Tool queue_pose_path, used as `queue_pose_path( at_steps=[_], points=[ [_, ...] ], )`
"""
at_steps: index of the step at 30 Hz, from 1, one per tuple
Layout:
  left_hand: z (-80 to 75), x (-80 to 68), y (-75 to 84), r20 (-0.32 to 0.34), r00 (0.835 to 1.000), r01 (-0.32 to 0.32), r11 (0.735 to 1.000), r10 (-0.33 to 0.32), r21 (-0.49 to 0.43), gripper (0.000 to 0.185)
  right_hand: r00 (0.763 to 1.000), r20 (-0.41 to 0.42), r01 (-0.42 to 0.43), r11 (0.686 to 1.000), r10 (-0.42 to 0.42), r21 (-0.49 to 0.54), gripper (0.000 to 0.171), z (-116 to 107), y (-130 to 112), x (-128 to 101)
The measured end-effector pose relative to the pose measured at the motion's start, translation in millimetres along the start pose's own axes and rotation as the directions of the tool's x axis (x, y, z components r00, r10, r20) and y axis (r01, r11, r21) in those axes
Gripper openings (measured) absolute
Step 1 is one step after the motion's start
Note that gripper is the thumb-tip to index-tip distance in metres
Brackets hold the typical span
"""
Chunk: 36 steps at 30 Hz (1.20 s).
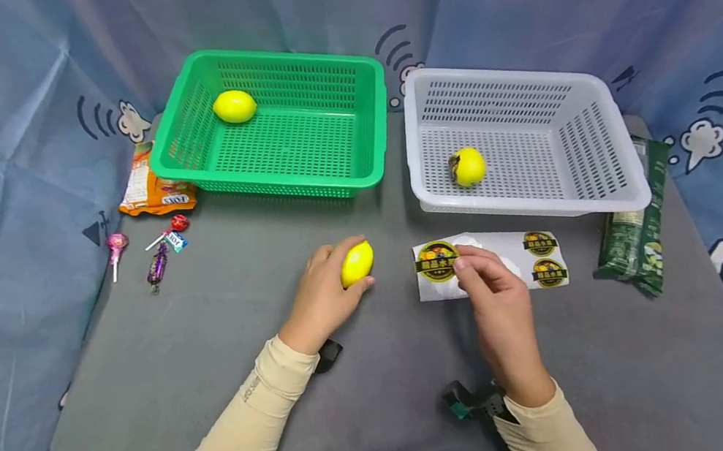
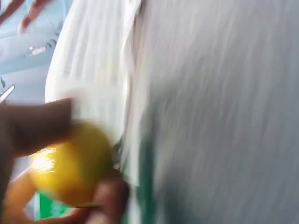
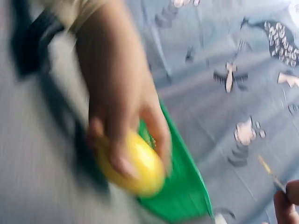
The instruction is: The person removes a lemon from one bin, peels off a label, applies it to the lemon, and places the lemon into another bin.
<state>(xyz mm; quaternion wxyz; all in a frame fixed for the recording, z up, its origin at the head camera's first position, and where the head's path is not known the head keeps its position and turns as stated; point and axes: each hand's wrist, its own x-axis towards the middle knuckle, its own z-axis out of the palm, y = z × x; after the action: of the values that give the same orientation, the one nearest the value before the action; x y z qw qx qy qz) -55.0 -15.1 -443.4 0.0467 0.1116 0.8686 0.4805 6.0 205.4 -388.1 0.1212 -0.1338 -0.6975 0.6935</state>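
My left hand (image 1: 325, 295) grips a yellow lemon (image 1: 357, 263) over the middle of the table, thumb and fingers around its sides. The same lemon (image 2: 77, 163) shows blurred in the left wrist view. Between thumb and fingertips my right hand (image 1: 499, 306) pinches a round black-and-gold sticker (image 1: 436, 261), which overlaps the left end of a white sticker sheet (image 1: 503, 247) in the head view. That sticker (image 3: 272, 173) appears nearly edge-on in the right wrist view. Two more round stickers (image 1: 540, 244) sit at the sheet's right end.
Behind the left hand, a green basket (image 1: 277, 179) holds one lemon (image 1: 234, 106). A white basket (image 1: 531, 204) holds another yellow fruit (image 1: 469, 166) with a dark label. Lollipops (image 1: 116, 241), a purple-wrapped candy (image 1: 157, 265) and an orange bag (image 1: 152, 185) lie left; a green packet (image 1: 634, 241) lies right.
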Motion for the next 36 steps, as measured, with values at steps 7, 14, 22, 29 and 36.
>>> queue_pose_path(
  at_steps=[7, 14, 22, 29, 36],
  points=[
    [17.3, -2.5, 1.7, 0.056, 0.987, -0.051, 0.622, 0.15, -0.781, 0.081, 0.99, 0.119, -0.058, 0.993, 0.07, -0.1, 0.021, 33.0, 4.7, 5.2],
    [23.8, -5.7, -0.4, -0.052, 0.983, -0.139, 0.531, 0.175, -0.836, 0.067, 0.996, 0.07, -0.051, 0.989, 0.061, -0.142, 0.018, 41.4, 12.9, 4.2],
    [15.3, -13.4, 2.3, 0.072, 0.985, 0.024, 0.288, 0.156, -0.957, 0.045, 0.997, 0.07, -0.003, 0.967, 0.022, -0.256, 0.034, 40.5, 18.9, 7.0],
    [15.4, -14.8, -1.3, 0.13, 0.989, 0.101, 0.319, 0.069, -0.942, 0.067, 0.766, 0.335, 0.638, 0.714, -0.549, -0.288, 0.033, 41.6, 3.8, 2.4],
    [18.4, -16.0, -5.4, 0.151, 0.986, 0.128, 0.261, 0.069, -0.957, 0.077, 0.66, 0.61, 0.727, 0.576, -0.438, -0.372, 0.046, 58.9, 23.2, 5.8]
  ],
)
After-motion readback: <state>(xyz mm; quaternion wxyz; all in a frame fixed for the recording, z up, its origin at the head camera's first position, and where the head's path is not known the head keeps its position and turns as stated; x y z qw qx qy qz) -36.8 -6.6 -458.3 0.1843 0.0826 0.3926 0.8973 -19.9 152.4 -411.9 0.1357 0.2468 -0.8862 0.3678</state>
